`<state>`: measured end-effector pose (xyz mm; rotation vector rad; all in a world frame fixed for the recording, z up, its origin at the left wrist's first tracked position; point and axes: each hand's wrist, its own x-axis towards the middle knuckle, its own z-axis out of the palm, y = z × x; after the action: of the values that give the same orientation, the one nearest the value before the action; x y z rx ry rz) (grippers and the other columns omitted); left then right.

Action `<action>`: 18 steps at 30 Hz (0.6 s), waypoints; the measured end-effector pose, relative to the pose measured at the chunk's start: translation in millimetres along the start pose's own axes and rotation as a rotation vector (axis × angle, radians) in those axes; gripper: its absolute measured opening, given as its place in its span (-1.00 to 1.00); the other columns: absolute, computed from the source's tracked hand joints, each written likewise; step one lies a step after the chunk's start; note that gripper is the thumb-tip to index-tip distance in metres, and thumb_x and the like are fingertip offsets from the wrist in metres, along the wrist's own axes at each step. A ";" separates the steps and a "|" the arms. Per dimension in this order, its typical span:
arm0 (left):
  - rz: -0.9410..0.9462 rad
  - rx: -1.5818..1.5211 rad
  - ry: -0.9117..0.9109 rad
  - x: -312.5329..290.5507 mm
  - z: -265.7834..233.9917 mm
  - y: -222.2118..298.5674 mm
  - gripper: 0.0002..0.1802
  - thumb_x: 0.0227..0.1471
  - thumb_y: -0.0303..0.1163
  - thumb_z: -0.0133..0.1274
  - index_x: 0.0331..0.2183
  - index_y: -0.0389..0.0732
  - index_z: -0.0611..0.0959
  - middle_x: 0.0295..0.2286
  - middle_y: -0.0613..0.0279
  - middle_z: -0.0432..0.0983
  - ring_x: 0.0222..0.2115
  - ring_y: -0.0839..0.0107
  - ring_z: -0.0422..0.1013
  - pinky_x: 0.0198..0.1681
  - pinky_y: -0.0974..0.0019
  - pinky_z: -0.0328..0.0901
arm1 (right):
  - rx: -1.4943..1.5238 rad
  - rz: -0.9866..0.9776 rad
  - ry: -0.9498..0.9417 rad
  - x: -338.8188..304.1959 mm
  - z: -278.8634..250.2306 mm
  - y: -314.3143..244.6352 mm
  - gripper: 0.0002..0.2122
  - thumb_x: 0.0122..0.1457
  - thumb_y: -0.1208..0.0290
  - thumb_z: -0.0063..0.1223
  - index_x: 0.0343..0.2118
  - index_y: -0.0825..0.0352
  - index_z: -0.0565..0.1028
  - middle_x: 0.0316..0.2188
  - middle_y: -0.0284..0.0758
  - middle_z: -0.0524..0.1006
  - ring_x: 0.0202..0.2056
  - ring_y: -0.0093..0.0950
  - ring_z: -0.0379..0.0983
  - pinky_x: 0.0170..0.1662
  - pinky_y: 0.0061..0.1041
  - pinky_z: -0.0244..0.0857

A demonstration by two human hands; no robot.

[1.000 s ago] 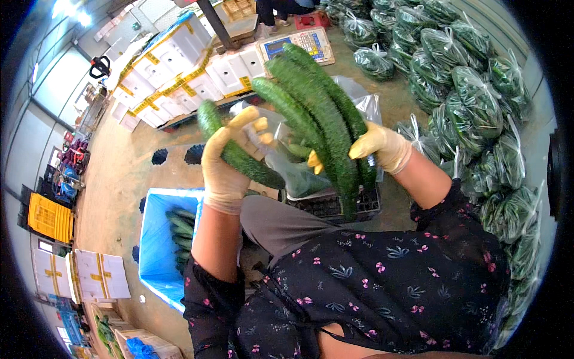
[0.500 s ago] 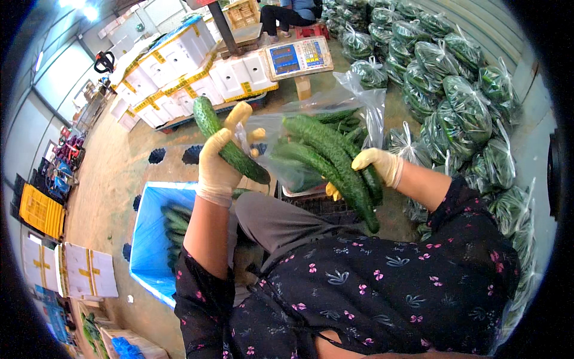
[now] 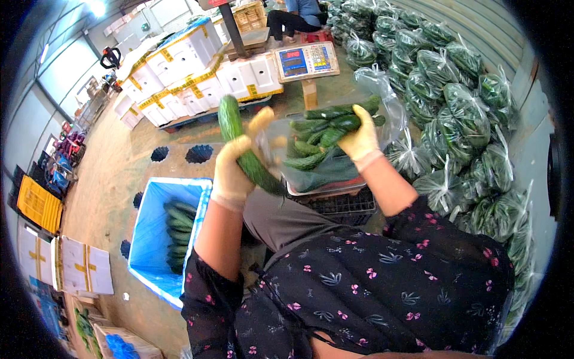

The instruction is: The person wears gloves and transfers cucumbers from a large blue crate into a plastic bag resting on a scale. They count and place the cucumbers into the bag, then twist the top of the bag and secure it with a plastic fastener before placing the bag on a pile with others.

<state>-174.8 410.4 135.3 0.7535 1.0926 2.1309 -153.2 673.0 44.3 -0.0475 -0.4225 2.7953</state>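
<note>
My left hand [image 3: 234,170], in a pale glove, is closed round a long green cucumber [image 3: 229,118] held upright and tilted. Its raised fingers are blurred at the edge of a clear plastic bag [image 3: 391,110]. Several cucumbers [image 3: 308,148] lie inside that bag, which sits on a scale pan or tray [image 3: 326,190] in front of me. My right hand [image 3: 360,139], gloved too, reaches into the bag with its fingers curled over a cucumber [image 3: 345,123] on top of the pile.
At my left stands a blue-lined box [image 3: 142,239] with cucumbers [image 3: 179,230] in it. A scale display [image 3: 306,61] and stacked white foam boxes [image 3: 185,90] are ahead. Filled bags [image 3: 460,113] of cucumbers line the right wall. A person [image 3: 293,21] sits at the back.
My right hand has moved up and left, and the cucumbers it held across the bag now lie in the bag. My left hand has shifted slightly right and down, still holding its cucumber.
</note>
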 end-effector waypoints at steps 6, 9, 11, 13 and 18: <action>0.099 0.023 -0.026 36.1 -2.4 24.8 -0.19 -0.17 -0.07 0.02 0.11 -0.22 0.25 0.00 0.10 0.26 -0.13 0.15 0.33 -0.21 0.21 0.29 | -0.734 0.791 0.135 36.2 -45.6 -2.9 -0.28 -0.12 -0.23 0.11 -0.17 0.44 0.36 -0.13 -0.09 0.43 -0.08 -0.16 0.32 0.06 -0.11 0.09; 0.085 -0.002 -0.063 34.8 -6.9 21.8 -0.21 -0.16 -0.08 0.04 0.10 -0.20 0.27 0.00 0.04 0.26 -0.13 0.15 0.33 -0.20 0.19 0.29 | -1.459 0.680 0.093 35.3 -21.5 -74.6 -0.58 0.05 0.03 0.05 -0.21 0.33 0.47 -0.21 -0.22 0.50 -0.18 -0.34 0.39 -0.11 -0.34 0.27; 0.104 -0.101 -0.030 28.1 -16.7 23.9 -0.21 -0.17 -0.07 0.05 0.10 -0.20 0.28 0.01 0.02 0.26 -0.14 0.15 0.33 -0.20 0.20 0.30 | -2.004 0.085 -0.154 19.0 26.8 -105.2 -0.66 0.11 0.16 -0.03 -0.16 0.29 0.47 -0.24 -0.25 0.52 -0.24 -0.40 0.43 -0.20 -0.41 0.31; 0.106 -0.121 -0.067 30.1 -11.9 21.8 -0.21 -0.17 -0.06 0.05 0.09 -0.21 0.28 0.02 0.00 0.25 -0.14 0.15 0.34 -0.20 0.20 0.30 | -1.721 0.066 0.200 36.5 0.5 -150.7 -0.73 0.06 0.20 0.02 -0.34 0.33 0.52 -0.40 -0.35 0.52 -0.45 -0.53 0.37 -0.39 -0.48 0.28; 0.091 0.042 0.050 21.6 -7.9 17.9 -0.18 -0.16 -0.04 0.03 0.10 -0.26 0.26 0.01 0.05 0.26 -0.13 0.20 0.35 -0.15 0.23 0.30 | -1.795 0.507 -0.441 -4.9 52.6 -95.1 -0.63 0.02 0.16 0.14 -0.24 0.38 0.52 -0.41 -0.37 0.54 -0.38 -0.57 0.43 -0.25 -0.57 0.34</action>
<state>-199.2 414.1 150.8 0.7866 1.1518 2.2194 -124.1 742.9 122.4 0.0797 -3.0174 1.7045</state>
